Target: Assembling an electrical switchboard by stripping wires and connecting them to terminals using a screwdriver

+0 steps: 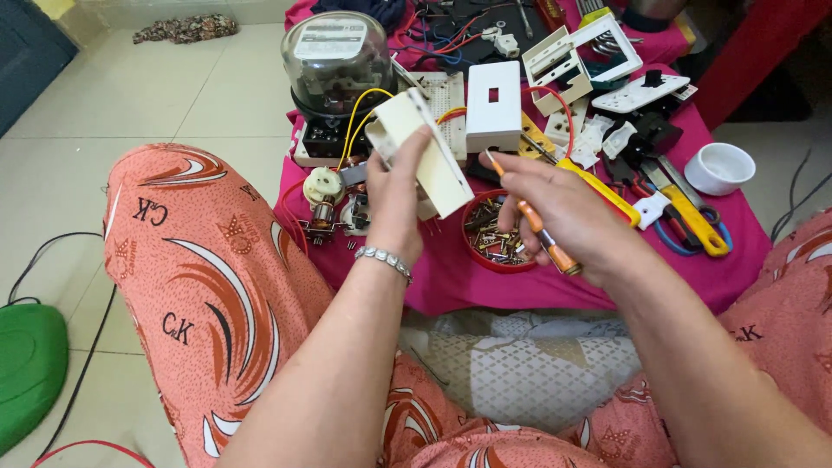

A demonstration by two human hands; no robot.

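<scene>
We see left hand (394, 195) grasping cream switch box (420, 152), raised above pink cloth (485, 277); its long axis slants from upper left to lower right. Right hand (563, 212) clenched on orange screwdriver (530, 215), tip pointing up-left toward box. Red bowl of screws (496, 236) below.

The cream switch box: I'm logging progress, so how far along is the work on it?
Done: the cream switch box is off the table, lifted in the left hand. In hand: the right hand holds an orange screwdriver, tip near the box. Left: screws remain in the red dish; other plates lie loose.
</scene>
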